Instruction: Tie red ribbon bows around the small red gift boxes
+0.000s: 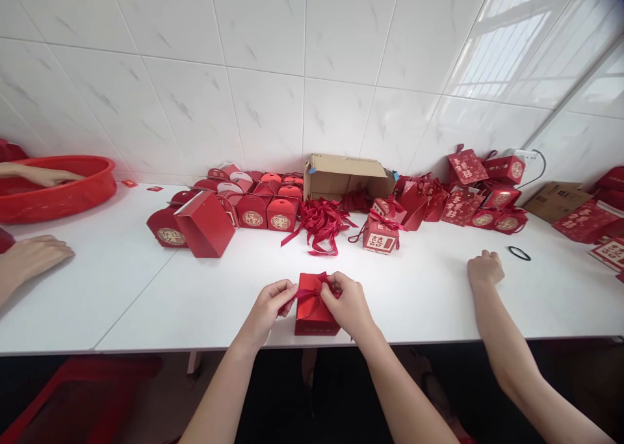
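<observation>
A small red gift box (318, 324) stands at the table's front edge, right before me. Across its top runs a dark red ribbon (308, 293). My left hand (270, 304) is closed, pinching the ribbon at the box's left side. At the top right of the box, my right hand (348, 301) pinches the ribbon too, its fingers partly covering the knot area. Beyond the box lies a loose heap of red ribbons (324, 223).
Red gift boxes (253, 213) stand in rows behind left. An open cardboard box (351, 171) is at the wall; tied boxes (383, 233) sit right of the ribbons. Other people's hands rest at left (39, 259) and right (486, 268). A red basin (97, 187) is far left.
</observation>
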{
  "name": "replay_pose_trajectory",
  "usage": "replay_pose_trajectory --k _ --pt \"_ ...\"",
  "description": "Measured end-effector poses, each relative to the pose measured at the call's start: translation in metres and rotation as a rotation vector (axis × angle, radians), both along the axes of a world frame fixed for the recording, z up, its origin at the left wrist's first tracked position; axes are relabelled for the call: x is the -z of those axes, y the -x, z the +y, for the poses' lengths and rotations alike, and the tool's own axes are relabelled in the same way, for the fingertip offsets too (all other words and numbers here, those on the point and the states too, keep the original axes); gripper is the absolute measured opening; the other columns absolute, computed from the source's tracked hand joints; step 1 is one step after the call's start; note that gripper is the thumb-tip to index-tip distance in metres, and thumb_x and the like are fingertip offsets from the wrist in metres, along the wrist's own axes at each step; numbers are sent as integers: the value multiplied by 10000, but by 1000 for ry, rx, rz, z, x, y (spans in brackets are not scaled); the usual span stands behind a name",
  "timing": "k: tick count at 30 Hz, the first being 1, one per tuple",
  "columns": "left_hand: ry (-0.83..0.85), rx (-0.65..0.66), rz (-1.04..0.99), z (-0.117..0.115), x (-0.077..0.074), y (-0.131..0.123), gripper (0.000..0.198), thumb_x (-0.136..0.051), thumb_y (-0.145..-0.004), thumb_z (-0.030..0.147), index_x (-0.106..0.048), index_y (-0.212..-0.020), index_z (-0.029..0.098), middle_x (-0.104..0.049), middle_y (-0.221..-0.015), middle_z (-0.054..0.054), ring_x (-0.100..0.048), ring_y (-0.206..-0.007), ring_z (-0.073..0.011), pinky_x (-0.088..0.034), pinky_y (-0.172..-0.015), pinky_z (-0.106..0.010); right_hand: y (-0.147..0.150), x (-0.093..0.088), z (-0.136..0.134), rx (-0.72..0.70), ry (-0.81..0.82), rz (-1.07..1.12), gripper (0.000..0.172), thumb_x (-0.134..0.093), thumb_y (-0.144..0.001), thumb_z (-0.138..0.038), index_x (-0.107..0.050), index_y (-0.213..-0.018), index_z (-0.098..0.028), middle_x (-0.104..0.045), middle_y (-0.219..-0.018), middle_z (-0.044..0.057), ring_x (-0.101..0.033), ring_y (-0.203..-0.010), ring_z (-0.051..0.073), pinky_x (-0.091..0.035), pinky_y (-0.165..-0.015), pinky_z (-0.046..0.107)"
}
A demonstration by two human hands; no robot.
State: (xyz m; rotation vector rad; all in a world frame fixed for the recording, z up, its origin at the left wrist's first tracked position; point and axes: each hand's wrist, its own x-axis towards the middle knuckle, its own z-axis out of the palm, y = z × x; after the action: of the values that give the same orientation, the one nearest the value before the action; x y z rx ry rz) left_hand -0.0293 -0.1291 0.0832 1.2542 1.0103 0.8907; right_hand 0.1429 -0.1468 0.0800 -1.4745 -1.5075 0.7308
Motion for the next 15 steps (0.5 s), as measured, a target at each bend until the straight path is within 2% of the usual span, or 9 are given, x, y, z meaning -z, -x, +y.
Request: replay_pose_trajectory --k 3,7,10,12,15 --pt "-62 87 -10 -2 -21 -1 320 -589 -787 407 -495 -592 172 -460 -513 32 -388 -495 -91 -320 -500 -230 4 -3 -1 30 -3 -47 130 -500 -781 -249 -576 -691 -193 -617 -629 17 -538 -555 151 -411 -554 259" --pt "-156 259 47 7 -48 -12 332 -567 -820 425 -598 -635 151 -582 -590 -14 -501 -564 -118 -401 -565 -243 1 -13 -8 -147 -78 -84 167 -471 -794 -161 -626 -741 -197 -662 -740 24 -588 -676 155 -433 -637 247" --pt "-206 380 38 22 -62 -27 435 -481 -872 454 -600 -596 140 -588 -580 -29 -528 -574 -126 -438 -618 -260 -1 -18 -10 -202 -101 -121 134 -508 -812 -201 -594 -709 -199 -631 -697 10 -558 -627 142 -409 -591 235" --pt "-277 343 34 27 -73 -34 401 -466 -884 446 -625 -673 145 -619 -657 -38 -560 -639 -141 -456 -674 -276 -2 -16 -9 -162 -85 -133 217 -506 -844 -278 -547 -648 -195 -600 -634 8 -522 -562 136 -380 -541 237" --pt "-515 97 61 11 -94 -36 220 -548 -858 373 -648 -938 194 -648 -917 -47 -582 -875 -172 -457 -808 -292 -1 -9 -5 -116 -80 -122 333 -448 -884 -305 -483 -571 -196 -580 -576 10 -502 -522 138 -358 -518 249"
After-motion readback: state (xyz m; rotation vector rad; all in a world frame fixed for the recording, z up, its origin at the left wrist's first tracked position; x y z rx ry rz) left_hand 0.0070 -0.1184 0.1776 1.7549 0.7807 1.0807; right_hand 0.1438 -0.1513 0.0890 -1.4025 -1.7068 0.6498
